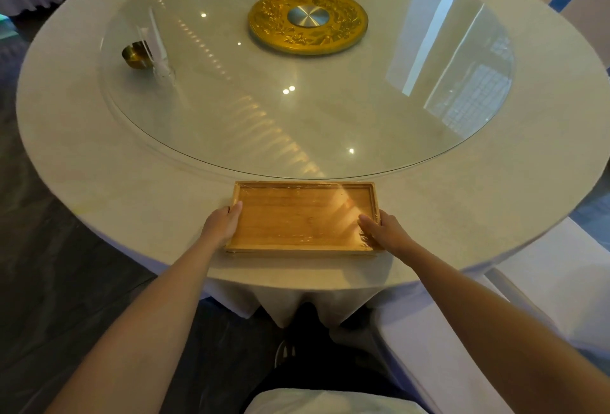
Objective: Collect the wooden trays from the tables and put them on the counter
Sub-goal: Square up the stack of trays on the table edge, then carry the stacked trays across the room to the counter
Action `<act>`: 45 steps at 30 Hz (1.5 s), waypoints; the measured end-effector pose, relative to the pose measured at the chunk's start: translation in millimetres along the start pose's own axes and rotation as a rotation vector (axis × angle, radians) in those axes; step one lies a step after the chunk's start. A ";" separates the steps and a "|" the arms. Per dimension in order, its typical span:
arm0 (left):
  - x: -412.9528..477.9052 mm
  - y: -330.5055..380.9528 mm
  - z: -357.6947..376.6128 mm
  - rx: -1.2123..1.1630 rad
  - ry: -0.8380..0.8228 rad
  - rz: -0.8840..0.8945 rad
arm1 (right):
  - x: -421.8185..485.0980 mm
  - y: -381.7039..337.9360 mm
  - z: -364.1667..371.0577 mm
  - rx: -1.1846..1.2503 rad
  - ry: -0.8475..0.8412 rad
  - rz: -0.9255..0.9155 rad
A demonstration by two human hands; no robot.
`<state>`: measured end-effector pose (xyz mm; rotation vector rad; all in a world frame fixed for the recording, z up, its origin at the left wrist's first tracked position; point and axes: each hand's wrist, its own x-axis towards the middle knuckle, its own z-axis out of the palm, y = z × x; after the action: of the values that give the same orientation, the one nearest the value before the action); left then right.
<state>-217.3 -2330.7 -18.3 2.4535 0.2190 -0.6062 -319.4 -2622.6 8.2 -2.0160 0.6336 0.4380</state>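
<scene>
A rectangular wooden tray (pixel 302 215), wrapped in clear film, lies at the near edge of a round white table (pixel 115 182). My left hand (pixel 222 223) grips its left short side, thumb over the rim. On the right short side my right hand (pixel 384 228) holds it, thumb resting inside the tray. The tray looks flat on the tablecloth; I cannot tell whether it is lifted.
A round glass turntable (pixel 231 110) with a gold centre disc (pixel 307 21) covers the table's middle. A small brass holder (pixel 136 55) and a clear stand (pixel 158 50) sit on its left. White-covered chairs stand at the right (pixel 544 268). Dark floor lies to the left.
</scene>
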 end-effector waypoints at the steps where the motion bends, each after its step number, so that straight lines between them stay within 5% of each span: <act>1: -1.7 -0.9 0.7 -0.056 -0.010 -0.020 | 1.2 -0.7 1.8 0.015 0.010 0.016; 12: -6.3 -2.3 10.4 -0.483 -0.065 -0.106 | 8.6 4.6 15.7 0.314 0.140 0.137; 29: -1.4 70.6 -12.8 -0.364 -0.130 0.159 | -23.5 24.7 -8.1 0.636 0.241 0.156; 37: -62.7 182.5 11.9 -0.284 -0.319 0.383 | -123.3 57.5 -88.1 0.703 0.497 0.114; 45: -215.1 288.8 94.4 -0.194 -0.567 0.646 | -305.6 131.1 -159.9 0.762 0.901 0.156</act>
<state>-359.0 -2623.3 163.0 1.9044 -0.6789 -0.8870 -634.4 -2738.2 161.5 -1.3401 1.2689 -0.6106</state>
